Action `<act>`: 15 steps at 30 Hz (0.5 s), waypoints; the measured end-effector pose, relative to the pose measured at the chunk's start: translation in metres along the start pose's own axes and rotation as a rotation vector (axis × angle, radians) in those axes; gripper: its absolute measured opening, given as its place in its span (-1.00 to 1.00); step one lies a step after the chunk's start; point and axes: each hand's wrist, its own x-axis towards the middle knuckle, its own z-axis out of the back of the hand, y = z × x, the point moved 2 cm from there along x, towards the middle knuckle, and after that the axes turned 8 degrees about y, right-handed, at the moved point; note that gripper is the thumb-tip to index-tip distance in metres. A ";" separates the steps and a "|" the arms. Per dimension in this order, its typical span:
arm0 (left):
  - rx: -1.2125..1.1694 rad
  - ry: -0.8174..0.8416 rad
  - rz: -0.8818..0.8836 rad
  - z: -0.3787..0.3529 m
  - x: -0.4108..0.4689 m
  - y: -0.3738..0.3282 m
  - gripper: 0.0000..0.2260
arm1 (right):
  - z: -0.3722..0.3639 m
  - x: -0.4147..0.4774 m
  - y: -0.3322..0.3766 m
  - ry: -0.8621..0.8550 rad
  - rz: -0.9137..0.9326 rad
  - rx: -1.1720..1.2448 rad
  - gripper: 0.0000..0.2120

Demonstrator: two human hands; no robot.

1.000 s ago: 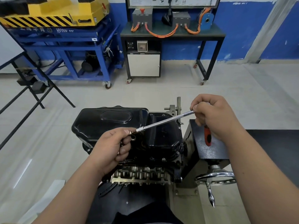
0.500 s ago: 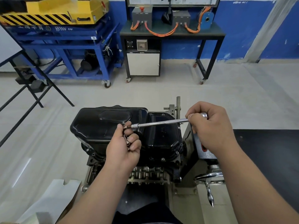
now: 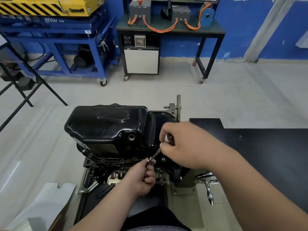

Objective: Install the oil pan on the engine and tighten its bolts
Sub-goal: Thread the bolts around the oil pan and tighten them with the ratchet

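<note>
A glossy black oil pan lies on top of the upturned engine, which is clamped in a stand. My right hand grips the upper end of a long chrome driver, now tilted steeply down toward the pan's near flange. My left hand pinches the driver's tip with a small bolt at the flange edge and holds more bolts in its curled fingers. A fitted bolt head shows just right of the tip.
The stand's chrome crank handle sticks out at the lower right, beside a black worktop. White cardboard lies on the floor at lower left. A blue cart and a black bench stand by the far wall.
The driver has swung from nearly level to steeply tilted. My right hand moved left and down over the pan. My left hand dropped with the tip to the pan's near flange.
</note>
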 end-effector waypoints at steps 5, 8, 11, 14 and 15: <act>0.134 -0.064 -0.043 0.001 0.030 0.002 -0.65 | -0.027 -0.001 0.001 0.030 0.022 -0.118 -0.88; 0.157 -0.053 -0.072 0.002 0.038 -0.002 -0.69 | -0.037 -0.006 0.000 0.061 0.033 -0.133 -0.86; 0.116 -0.033 -0.069 0.006 0.042 -0.001 -0.71 | -0.040 -0.003 -0.002 0.063 0.024 -0.143 -0.84; 0.017 -0.017 -0.056 0.007 0.047 0.000 -0.75 | -0.037 0.001 -0.004 0.060 -0.005 -0.140 -0.85; -0.015 -0.015 -0.042 0.007 0.049 0.001 -0.75 | -0.036 0.002 -0.005 0.066 -0.013 -0.146 -0.85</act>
